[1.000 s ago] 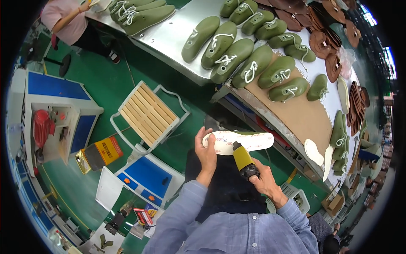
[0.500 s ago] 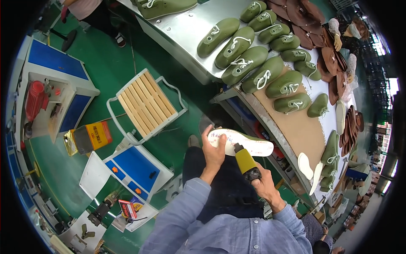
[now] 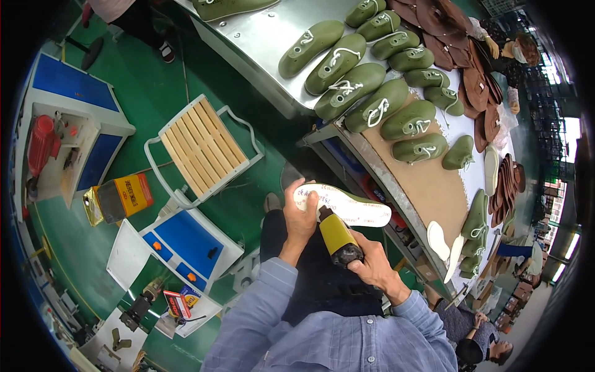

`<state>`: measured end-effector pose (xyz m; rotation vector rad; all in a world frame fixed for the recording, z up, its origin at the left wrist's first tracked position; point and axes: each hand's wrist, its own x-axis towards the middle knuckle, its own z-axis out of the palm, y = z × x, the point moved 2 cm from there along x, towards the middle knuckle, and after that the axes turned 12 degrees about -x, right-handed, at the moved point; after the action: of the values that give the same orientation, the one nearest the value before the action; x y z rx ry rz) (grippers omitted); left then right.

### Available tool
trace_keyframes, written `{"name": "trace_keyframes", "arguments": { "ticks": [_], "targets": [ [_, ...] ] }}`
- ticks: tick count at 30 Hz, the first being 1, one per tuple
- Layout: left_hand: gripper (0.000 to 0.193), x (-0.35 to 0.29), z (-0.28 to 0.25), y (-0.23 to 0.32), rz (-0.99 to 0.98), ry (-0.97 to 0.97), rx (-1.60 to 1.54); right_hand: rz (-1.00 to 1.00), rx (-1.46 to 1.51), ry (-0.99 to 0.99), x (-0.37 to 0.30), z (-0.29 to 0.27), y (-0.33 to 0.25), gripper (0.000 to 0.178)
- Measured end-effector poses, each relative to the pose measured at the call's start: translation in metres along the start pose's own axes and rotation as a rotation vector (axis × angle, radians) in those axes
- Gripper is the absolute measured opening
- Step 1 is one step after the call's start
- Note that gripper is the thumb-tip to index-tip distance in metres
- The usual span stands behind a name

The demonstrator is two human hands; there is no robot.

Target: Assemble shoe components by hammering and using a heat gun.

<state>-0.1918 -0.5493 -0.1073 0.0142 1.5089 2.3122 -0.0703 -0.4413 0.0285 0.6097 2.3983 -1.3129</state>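
Observation:
A green shoe last (image 3: 352, 196) lies sole-up in my left hand (image 3: 300, 220), covered by a white insole (image 3: 362, 212) with red and dark markings. My left fingers wrap round its left end, thumb across the insole. In my right hand (image 3: 375, 263) I grip a yellow-and-black staple gun (image 3: 338, 234), its dark nose at the insole close to my left thumb. Whether the nose touches the insole I cannot tell.
At the right, a workbench (image 3: 427, 204) carries several green lasts with white laces (image 3: 375, 105), loose white insoles (image 3: 437, 240) and brown leather pieces (image 3: 476, 90). A slatted chair (image 3: 201, 149), blue-topped cabinet (image 3: 186, 242) and yellow can (image 3: 121, 198) stand left. A person (image 3: 474, 328) is at lower right.
The staple gun's nose has shifted left along the insole, closer to my left thumb. My left hand still holds the last. The whole view has shifted slightly, showing more of the person at lower right.

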Motion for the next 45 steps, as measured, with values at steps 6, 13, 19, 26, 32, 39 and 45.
{"name": "trace_keyframes", "arguments": {
  "ticks": [6,13,19,26,32,39,45],
  "targets": [
    [0.048,0.001,-0.001,-0.003,-0.054,0.007,-0.067,0.054,-0.046,0.045,0.0,0.008,0.013,0.09],
    [0.062,-0.009,0.011,0.008,-0.216,0.195,-0.199,0.246,-0.083,0.54,-0.019,-0.05,0.042,0.052],
    [0.044,-0.007,0.028,-0.015,-0.22,0.3,-0.325,0.434,-0.427,0.735,-0.007,-0.115,0.165,0.054],
    [0.041,0.001,0.037,0.035,-0.11,0.114,-0.453,0.409,0.397,0.33,-0.022,-0.083,0.178,0.052],
    [0.048,-0.009,0.216,0.043,-0.364,-0.272,-0.682,-0.178,1.712,-0.258,-0.086,-0.088,0.117,0.084],
    [0.069,-0.055,0.36,-0.053,0.03,-0.89,0.412,0.127,1.232,0.792,-0.128,-0.195,0.208,0.075],
    [0.057,-0.08,0.334,-0.081,-0.078,-1.016,0.725,0.38,0.185,1.195,-0.039,-0.242,0.356,0.07]
  ]
}}
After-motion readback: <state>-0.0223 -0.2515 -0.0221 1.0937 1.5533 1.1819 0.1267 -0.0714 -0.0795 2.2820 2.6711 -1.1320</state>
